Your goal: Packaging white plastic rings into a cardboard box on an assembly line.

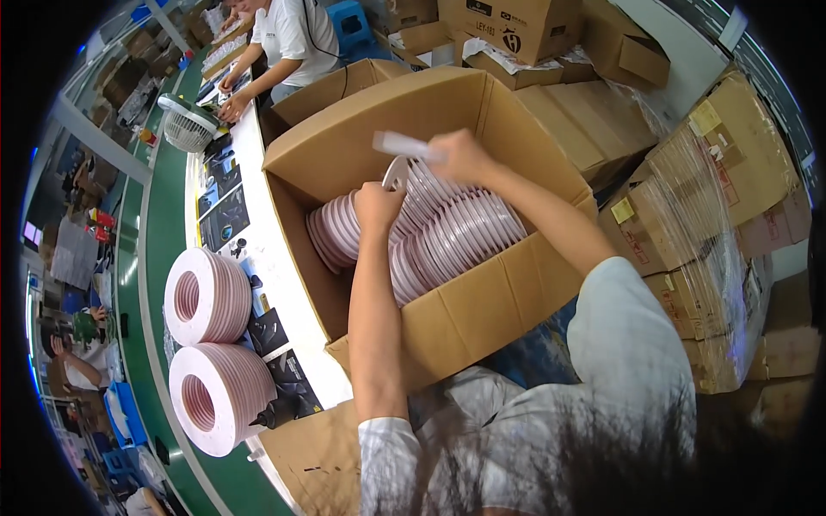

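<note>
An open cardboard box (482,322) stands in front of me, with long rows of white-and-pink ring discs (465,236) packed inside. Over the box's left part my left hand (379,206) is closed on a thin white curved piece (397,173), which looks like the edge of a ring disc. My right hand (463,158), smeared by motion, is above the rows and grips a whitish translucent strip (403,145) that points left. What exactly the strip is cannot be made out. Both forearms reach over the box's near side.
Two stacks of ring discs (222,391) lie on the white table (297,322) at left, beside a dark bottle (274,414) and black printed cards (225,218). A green conveyor belt (129,284) runs farther left. A fan (187,129) and a co-worker (297,43) are beyond; wrapped cartons (688,224) stand right.
</note>
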Demonstrator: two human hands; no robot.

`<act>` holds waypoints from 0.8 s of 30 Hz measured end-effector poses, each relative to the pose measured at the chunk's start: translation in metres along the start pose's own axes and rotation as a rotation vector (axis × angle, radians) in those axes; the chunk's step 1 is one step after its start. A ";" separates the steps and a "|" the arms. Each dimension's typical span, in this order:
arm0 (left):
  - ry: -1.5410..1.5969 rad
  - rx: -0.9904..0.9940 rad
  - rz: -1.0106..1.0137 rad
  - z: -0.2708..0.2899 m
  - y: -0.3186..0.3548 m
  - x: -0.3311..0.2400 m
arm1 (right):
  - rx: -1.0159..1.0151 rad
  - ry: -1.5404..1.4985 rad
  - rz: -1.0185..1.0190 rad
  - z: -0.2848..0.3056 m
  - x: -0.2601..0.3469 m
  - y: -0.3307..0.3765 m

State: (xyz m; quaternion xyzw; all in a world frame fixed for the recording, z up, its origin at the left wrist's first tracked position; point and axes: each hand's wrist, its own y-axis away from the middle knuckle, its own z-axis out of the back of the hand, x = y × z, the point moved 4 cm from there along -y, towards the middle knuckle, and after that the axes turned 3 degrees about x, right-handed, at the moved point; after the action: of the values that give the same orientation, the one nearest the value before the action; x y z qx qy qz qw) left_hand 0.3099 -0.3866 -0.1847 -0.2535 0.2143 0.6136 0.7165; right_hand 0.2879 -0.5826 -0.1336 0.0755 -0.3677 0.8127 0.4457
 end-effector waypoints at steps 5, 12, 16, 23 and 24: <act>0.138 -0.098 0.005 0.007 0.001 0.001 | -0.103 0.098 -0.030 0.007 -0.007 -0.002; -0.041 0.015 0.037 -0.002 -0.003 -0.004 | 0.220 0.085 0.074 -0.004 -0.018 0.007; 0.145 -0.044 0.073 0.008 0.003 0.008 | -0.192 0.192 0.052 0.002 0.005 0.006; 0.166 -0.027 0.075 0.009 0.001 0.000 | -0.053 0.229 0.160 -0.003 0.006 -0.001; 0.079 0.026 0.115 0.008 0.000 0.016 | 0.216 0.092 0.231 -0.023 0.020 0.009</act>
State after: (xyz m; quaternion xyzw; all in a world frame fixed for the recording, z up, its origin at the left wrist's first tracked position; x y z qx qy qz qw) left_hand 0.3119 -0.3687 -0.1883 -0.2555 0.2644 0.6404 0.6743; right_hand 0.2735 -0.5570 -0.1462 0.0431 -0.2638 0.8958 0.3551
